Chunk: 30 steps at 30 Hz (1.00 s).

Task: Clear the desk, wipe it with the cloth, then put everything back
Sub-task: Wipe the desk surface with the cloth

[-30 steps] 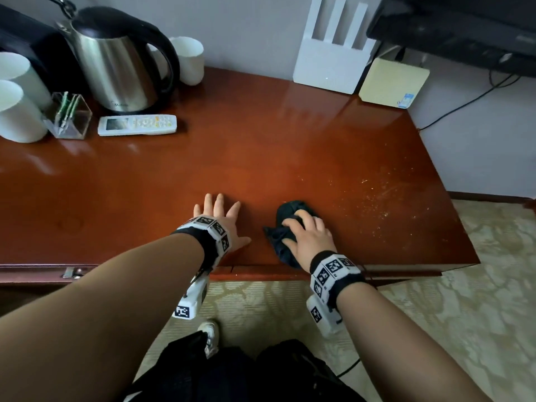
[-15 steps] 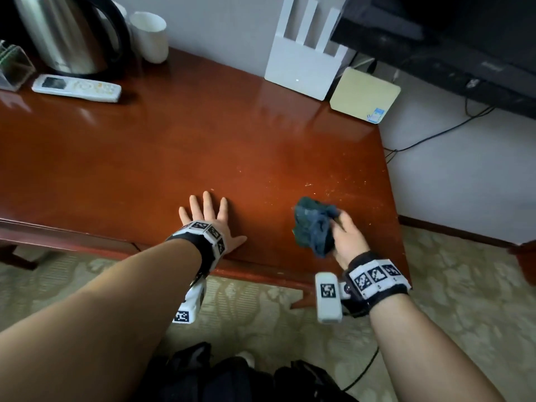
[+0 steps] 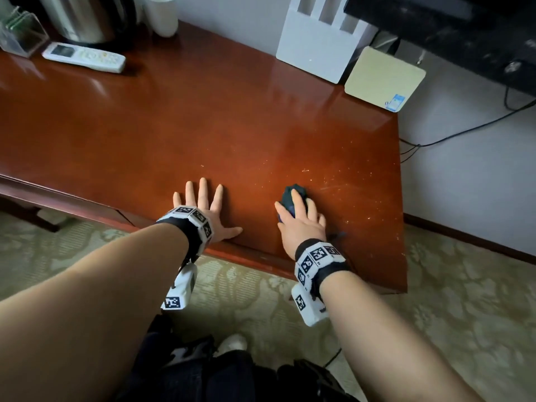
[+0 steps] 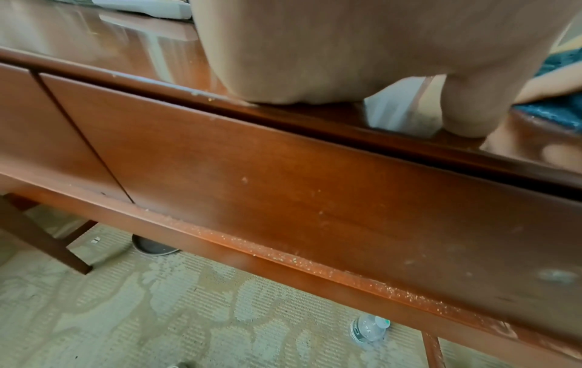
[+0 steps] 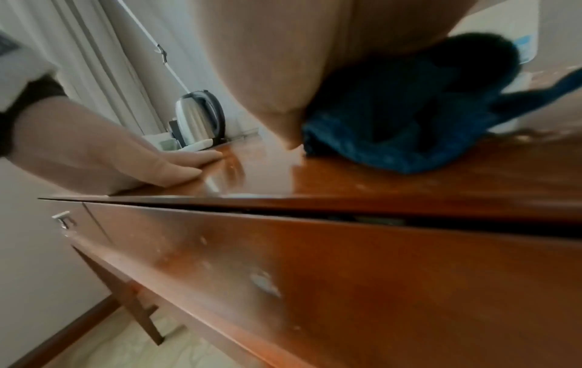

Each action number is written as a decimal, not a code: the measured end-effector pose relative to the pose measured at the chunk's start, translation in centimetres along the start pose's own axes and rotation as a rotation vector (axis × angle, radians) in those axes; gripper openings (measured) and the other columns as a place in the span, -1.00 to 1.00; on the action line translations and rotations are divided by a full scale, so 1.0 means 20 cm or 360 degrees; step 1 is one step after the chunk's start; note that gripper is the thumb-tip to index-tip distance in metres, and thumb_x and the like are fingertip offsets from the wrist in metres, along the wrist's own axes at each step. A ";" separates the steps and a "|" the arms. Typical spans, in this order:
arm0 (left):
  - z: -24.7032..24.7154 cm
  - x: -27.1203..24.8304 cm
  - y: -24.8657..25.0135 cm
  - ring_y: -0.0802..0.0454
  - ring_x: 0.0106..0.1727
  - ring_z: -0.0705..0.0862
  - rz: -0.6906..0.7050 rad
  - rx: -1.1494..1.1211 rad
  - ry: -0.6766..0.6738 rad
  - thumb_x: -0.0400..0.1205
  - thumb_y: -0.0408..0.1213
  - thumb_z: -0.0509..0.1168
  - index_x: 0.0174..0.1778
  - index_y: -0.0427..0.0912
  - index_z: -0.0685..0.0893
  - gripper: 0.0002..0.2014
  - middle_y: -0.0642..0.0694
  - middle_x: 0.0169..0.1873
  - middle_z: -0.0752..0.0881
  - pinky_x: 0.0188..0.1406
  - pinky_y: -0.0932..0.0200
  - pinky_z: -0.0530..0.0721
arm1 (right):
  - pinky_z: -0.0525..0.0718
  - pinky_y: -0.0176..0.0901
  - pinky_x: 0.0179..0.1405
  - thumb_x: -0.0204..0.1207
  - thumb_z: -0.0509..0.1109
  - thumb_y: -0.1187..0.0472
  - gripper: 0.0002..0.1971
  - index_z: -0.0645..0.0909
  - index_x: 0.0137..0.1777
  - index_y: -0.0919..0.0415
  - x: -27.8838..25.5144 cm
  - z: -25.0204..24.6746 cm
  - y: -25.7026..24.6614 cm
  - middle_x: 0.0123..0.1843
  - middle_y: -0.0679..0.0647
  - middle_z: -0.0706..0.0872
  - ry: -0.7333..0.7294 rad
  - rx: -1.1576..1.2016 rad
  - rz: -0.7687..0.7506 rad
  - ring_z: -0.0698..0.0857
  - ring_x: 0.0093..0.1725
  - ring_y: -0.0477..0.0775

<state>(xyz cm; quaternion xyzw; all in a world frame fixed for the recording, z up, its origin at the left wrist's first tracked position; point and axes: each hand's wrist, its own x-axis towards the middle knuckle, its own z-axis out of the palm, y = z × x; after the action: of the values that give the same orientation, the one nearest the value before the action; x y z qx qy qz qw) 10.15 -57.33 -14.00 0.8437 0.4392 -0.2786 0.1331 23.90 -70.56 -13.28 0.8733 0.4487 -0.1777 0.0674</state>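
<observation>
A bunched dark blue cloth (image 3: 291, 195) (image 5: 393, 124) lies on the glossy red-brown desk (image 3: 203, 126), near the front edge and right of the middle. My right hand (image 3: 300, 211) (image 5: 283, 62) lies on top of it, fingers curved over the bundle and thumb at its left side, pressing it to the wood. My left hand (image 3: 207, 206) (image 5: 141, 159) rests flat beside it, fingers spread, holding nothing. Pale specks of dust (image 3: 348, 181) dot the wood to the right of the cloth.
At the back left stand a steel kettle (image 3: 87, 18), a white cup (image 3: 162, 15), a white remote (image 3: 84, 56) and a clear holder (image 3: 20, 33). A white router (image 3: 319, 39) and a beige box (image 3: 385, 76) sit back right. A plastic bottle (image 4: 368, 328) lies under the desk.
My right hand lifted the cloth off the desk and swung it right, then set it back down, farther from the front edge. The left hand stayed flat. The view shifted right.
</observation>
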 end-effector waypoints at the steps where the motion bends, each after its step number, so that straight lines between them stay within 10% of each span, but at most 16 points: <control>1: 0.00 0.00 0.00 -0.26 0.64 -0.34 -0.0003 0.0000 0.0002 0.44 0.50 0.04 0.64 0.05 -0.36 0.05 -0.14 0.62 -0.40 0.61 -0.27 -0.21 | 0.08 0.20 0.55 0.72 0.00 0.05 -0.53 0.09 0.60 -0.25 0.00 0.00 0.05 0.70 -0.08 -0.18 -0.0009 -0.0001 0.0019 -0.06 0.65 0.19; 10: 0.01 -0.01 0.00 -0.26 0.64 -0.32 -0.0004 0.0008 0.0026 0.43 0.52 0.04 0.64 0.04 -0.34 0.06 -0.15 0.63 -0.37 0.61 -0.28 -0.19 | 0.31 0.11 0.50 0.70 0.07 0.20 -0.48 0.15 0.59 -0.23 -0.19 -0.03 0.61 0.69 -0.04 -0.04 0.0047 0.0193 0.0703 0.18 0.55 0.28; 15: 0.00 -0.02 0.01 -0.26 0.65 -0.31 -0.0003 0.0008 0.0034 0.44 0.51 0.04 0.64 0.04 -0.34 0.05 -0.15 0.63 -0.37 0.59 -0.28 -0.18 | 0.27 -0.01 0.54 0.66 0.14 0.30 -0.45 0.17 0.63 -0.04 -0.15 -0.12 0.33 0.68 0.03 0.05 0.0403 0.0613 0.0232 0.16 0.61 0.20; 21: -0.03 -0.04 0.05 -0.26 0.65 -0.28 -0.0038 0.0001 0.0034 0.45 0.46 0.13 0.67 -0.01 -0.27 0.07 -0.19 0.64 -0.32 0.61 -0.26 -0.14 | 0.06 0.16 0.59 0.72 0.04 0.13 -0.52 0.14 0.61 -0.16 -0.17 0.04 0.14 0.71 -0.06 -0.16 0.0034 0.0121 -0.0104 -0.16 0.68 0.11; 30: 0.03 -0.13 0.34 -0.23 0.63 -0.37 0.0251 0.0200 -0.0073 0.46 0.46 0.10 0.63 0.01 -0.38 0.07 -0.20 0.60 -0.43 0.60 -0.28 -0.23 | 0.14 0.13 0.59 0.62 0.11 0.41 -0.31 0.07 0.60 -0.25 -0.33 0.07 0.80 0.70 -0.07 -0.17 -0.0067 0.0296 0.0904 -0.05 0.65 0.21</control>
<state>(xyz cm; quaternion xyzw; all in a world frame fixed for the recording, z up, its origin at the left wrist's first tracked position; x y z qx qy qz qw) 14.34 -63.28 -13.07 0.8757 0.3499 -0.3135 0.1115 32.95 -85.32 -12.74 0.9624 0.1666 -0.2102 0.0434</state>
